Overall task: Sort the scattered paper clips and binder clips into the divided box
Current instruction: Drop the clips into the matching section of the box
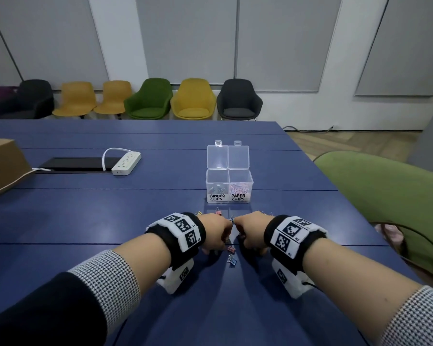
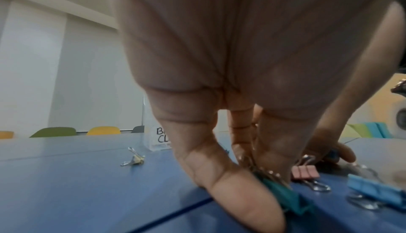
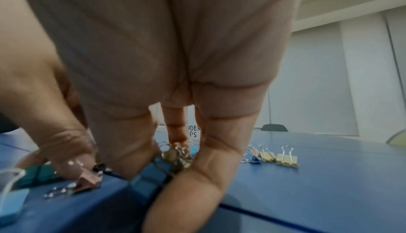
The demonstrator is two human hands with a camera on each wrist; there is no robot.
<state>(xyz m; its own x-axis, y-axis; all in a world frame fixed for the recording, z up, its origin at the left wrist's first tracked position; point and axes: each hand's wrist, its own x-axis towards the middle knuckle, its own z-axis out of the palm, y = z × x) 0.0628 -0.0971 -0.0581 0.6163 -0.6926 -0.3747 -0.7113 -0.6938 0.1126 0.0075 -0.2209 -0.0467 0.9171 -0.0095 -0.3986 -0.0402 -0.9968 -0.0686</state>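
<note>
The clear divided box (image 1: 229, 174) stands open beyond my hands, labelled BINDER CLIPS on the left and PAPER CLIPS on the right, with clips in both halves. My left hand (image 1: 216, 235) and right hand (image 1: 251, 235) are side by side, knuckles up, fingers down on the blue table. In the left wrist view my left hand (image 2: 270, 184) pinches a teal binder clip (image 2: 285, 195) together with some silver wire handles. In the right wrist view my right hand (image 3: 158, 172) curls round a blue binder clip (image 3: 149, 177) and gold ones (image 3: 175, 155). A pink clip (image 1: 231, 248) lies between the hands.
Loose binder clips lie around: a light blue one (image 2: 377, 190), a yellow one (image 2: 134, 158) to the left, yellow clips (image 3: 286, 160) and a small blue clip (image 3: 255, 159) to the right. A power strip (image 1: 126, 163) and a cardboard box (image 1: 3, 163) sit far left. A green chair (image 1: 385, 196) is at the right.
</note>
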